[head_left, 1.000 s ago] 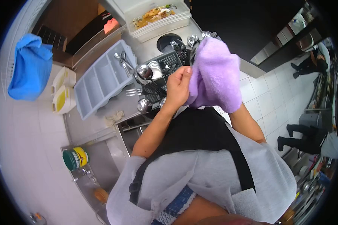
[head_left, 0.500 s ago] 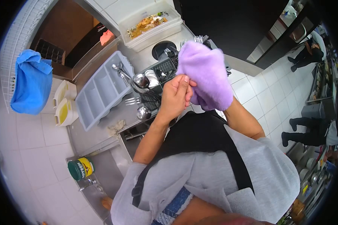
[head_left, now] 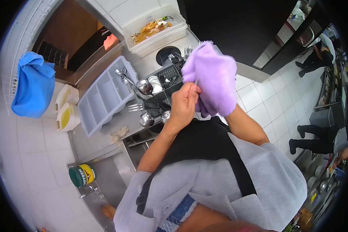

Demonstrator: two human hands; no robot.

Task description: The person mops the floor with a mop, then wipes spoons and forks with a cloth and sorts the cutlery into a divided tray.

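Note:
My left hand point(head_left: 185, 102) is closed in a pinch at the left edge of a fluffy purple cloth point(head_left: 214, 77). A small greyish sliver shows at its fingertips, too little to name. The cloth drapes over my right hand and hides its fingers; only the forearm comes out below. Just left of my hands is a dark cutlery basket point(head_left: 170, 79) with forks, spoons and a stack of white pieces. Ladles point(head_left: 144, 87) lie across its near side.
A grey divided tray point(head_left: 104, 94) with several spoons lies on the steel counter. Behind it stands a clear tub point(head_left: 158, 34) with food scraps. A blue cloth point(head_left: 34, 87) hangs at left. A green-yellow bucket point(head_left: 82, 175) is by the sink. People's legs point(head_left: 313, 139) show at right.
The purple cloth has turned slightly and shifted a little in my right hand. My left hand has moved slightly right and down, its fingers still pinched at the cloth's edge.

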